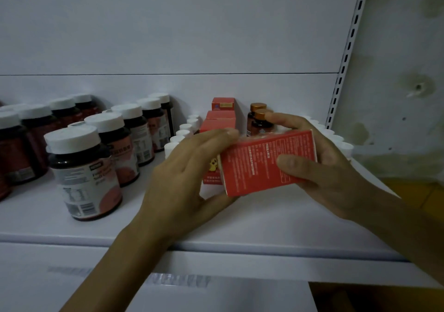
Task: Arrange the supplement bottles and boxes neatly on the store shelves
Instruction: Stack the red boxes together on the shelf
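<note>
box (259, 158): I'm judging it light, crushable card
grip: I'm holding its ends
left hand (187, 172), right hand (336, 177): both clasping box

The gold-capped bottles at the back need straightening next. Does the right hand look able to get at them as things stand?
Probably not yet. The right hand grips the red box, which is held right in front of the gold-capped bottles; its fingertips are close, but the hand isn't free.

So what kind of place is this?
Probably a shop, maybe a pharmacy: a white display shelf with a slotted upright, rows of matching white-capped supplement bottles, and red boxes lined up.
</note>
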Available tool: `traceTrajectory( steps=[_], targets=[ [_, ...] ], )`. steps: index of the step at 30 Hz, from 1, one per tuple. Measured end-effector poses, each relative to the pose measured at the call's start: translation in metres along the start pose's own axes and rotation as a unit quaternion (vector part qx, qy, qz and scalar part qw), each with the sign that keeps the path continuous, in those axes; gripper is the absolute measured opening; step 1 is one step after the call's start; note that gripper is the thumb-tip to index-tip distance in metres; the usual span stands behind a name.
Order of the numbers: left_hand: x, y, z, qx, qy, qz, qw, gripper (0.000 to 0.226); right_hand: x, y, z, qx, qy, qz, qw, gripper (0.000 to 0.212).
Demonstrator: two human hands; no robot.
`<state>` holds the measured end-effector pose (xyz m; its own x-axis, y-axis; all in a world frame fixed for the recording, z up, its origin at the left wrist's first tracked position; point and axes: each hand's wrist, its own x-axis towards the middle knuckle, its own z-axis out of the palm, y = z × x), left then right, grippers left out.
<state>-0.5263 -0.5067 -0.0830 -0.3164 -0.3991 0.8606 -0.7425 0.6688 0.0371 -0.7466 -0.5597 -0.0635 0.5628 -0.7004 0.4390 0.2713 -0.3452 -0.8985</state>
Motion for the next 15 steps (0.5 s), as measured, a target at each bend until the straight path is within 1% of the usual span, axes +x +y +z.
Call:
traceTrajectory(
  steps=[2, 4, 6, 8, 10, 12, 15],
  targets=[
    [-0.0002, 0.0006, -0.0028, -0.053, -0.016, -0.059, 0.997, 0.086, -0.0002, -0.0016, 0.0001, -0.012, -0.003, -0.009, 1.000, 0.076],
    [-0.0008, 0.0008, -0.0042, -0.071, -0.025, -0.067, 0.995, 0.083, -0.0001, -0.0022, 0.0013, -0.012, -0.015, -0.026, 0.999, 0.077],
    [0.0004, 0.0017, -0.0032, -0.070, -0.023, -0.053, 0.996, 0.071, -0.0001, -0.0030, 0.0028, -0.014, -0.021, -0.038, 0.999, 0.072],
    [0.0011, 0.0024, -0.0018, -0.055, 0.000, -0.039, 0.998, 0.062, -0.0001, -0.0035, 0.0037, -0.018, -0.018, -0.042, 0.999, 0.074],
    [0.0008, 0.0024, -0.0007, -0.033, 0.031, -0.020, 0.999, 0.059, 0.0007, -0.0031, 0.0036, -0.016, -0.013, -0.043, 0.999, 0.078],
    [0.0001, 0.0013, -0.0008, -0.004, 0.057, 0.002, 0.998, 0.059, 0.0028, -0.0050, 0.0057, -0.021, -0.007, -0.036, 0.999, 0.078],
    [-0.0007, -0.0002, 0.0002, 0.064, 0.080, 0.050, 0.993, 0.058, 0.0057, -0.0089, 0.0083, -0.037, 0.005, -0.020, 0.999, 0.079]
  ],
)
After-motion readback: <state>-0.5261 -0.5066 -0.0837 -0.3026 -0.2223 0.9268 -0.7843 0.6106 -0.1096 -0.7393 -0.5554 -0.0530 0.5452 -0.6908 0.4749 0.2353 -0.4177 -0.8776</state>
